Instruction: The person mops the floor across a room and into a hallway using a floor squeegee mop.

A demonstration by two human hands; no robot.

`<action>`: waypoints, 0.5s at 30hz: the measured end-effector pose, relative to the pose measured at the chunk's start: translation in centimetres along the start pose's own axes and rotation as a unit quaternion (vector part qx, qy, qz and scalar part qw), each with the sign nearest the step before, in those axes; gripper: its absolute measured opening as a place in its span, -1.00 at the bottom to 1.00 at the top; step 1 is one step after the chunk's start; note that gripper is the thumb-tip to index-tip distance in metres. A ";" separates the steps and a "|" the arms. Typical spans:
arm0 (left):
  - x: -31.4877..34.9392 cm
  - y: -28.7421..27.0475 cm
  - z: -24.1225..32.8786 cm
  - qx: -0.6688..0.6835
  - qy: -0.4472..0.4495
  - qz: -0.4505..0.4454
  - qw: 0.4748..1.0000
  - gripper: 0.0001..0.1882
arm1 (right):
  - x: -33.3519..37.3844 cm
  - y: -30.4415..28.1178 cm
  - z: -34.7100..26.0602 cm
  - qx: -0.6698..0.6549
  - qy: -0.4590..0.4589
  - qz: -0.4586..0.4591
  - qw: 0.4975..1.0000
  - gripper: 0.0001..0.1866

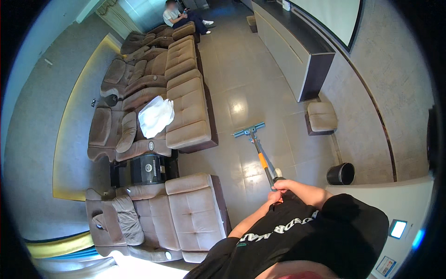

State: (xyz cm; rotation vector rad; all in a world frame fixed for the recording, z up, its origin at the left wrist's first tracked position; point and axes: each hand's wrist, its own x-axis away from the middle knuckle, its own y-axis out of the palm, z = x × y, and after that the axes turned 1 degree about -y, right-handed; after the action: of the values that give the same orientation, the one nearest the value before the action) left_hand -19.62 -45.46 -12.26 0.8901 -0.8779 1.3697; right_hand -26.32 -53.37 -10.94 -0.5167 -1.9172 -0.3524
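Both hands are closed round the handle of a mop (263, 161), which slants away from my body over the grey tiles. My right hand (281, 184) grips higher in the picture, and my left hand (275, 197) sits just below and beside it. An orange sleeve marks the middle of the shaft. At the far end, the narrow blue mop head (249, 130) rests on the floor, turned crosswise. A pale object by the shaft, close to my right hand, is too small to name.
Brown recliners (188, 111) line the left, with a white cloth or bag (156, 116) on one. A black glossy unit (148, 168) stands between seats. Right are a cabinet (288, 51), a padded stool (322, 116) and a black bin (341, 174). A person (179, 17) sits far off.
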 end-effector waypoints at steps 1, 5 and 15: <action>-0.4 0.0 1.1 -0.030 -0.004 0.010 1.000 -0.74 | -2.6 -1.0 0.5 0.092 -0.024 0.018 0.995 -0.67; -3.1 -1.6 6.9 -0.069 -0.010 0.024 0.997 -0.69 | -5.8 -4.4 -1.7 0.051 -0.082 0.069 0.993 -0.60; -5.7 -3.6 18.1 0.017 -0.041 0.024 0.999 -0.75 | -4.7 -13.4 -10.8 0.136 -0.083 0.141 0.977 -0.59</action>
State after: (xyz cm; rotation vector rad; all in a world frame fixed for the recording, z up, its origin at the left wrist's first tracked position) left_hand -16.13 -64.34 -9.90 0.9628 -0.9462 1.4015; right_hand -22.94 -70.84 -11.19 -0.6403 -1.9770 0.1398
